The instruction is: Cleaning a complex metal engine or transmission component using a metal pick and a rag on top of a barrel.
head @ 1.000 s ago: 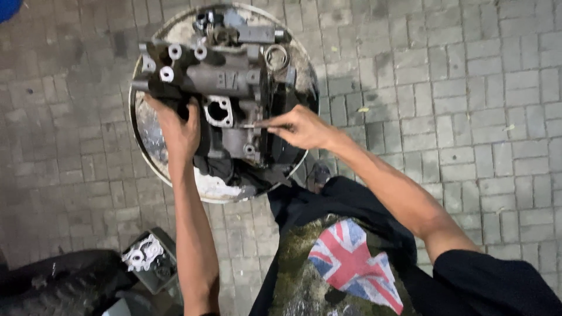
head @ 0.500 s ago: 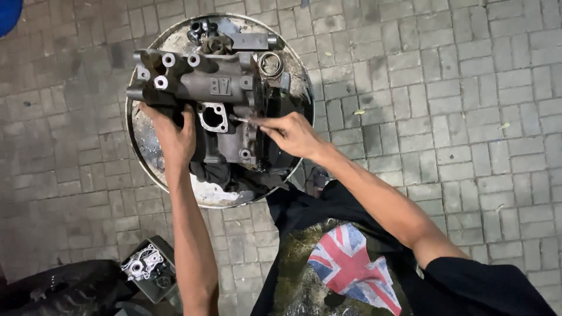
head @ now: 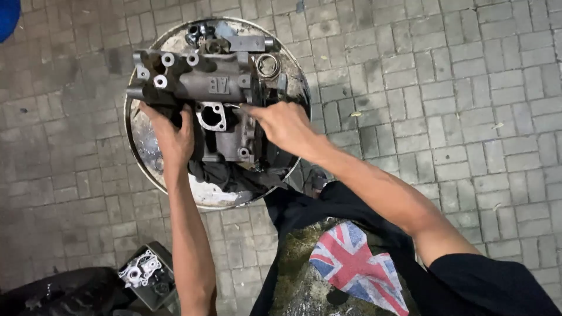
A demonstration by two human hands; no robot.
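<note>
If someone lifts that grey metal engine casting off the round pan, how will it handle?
The engine casting is thick cast metal, so probably heavy and rigid. Its lumpy, uneven shape suggests it would rock rather than roll. The left hand braces it, and the grimy round pan hints at slippery surfaces.

Grey brick paving (head: 456,117) covers the ground, dim and stained darker toward nine o'clock; a blue object (head: 7,17) sits at eleven o'clock.

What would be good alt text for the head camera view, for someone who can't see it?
Seen from above, a person's left hand grips a grey metal engine part resting on a dark rag in a round metal pan, while the right hand pinches a thin tool against it. The pan sits on grey paving bricks.
</note>
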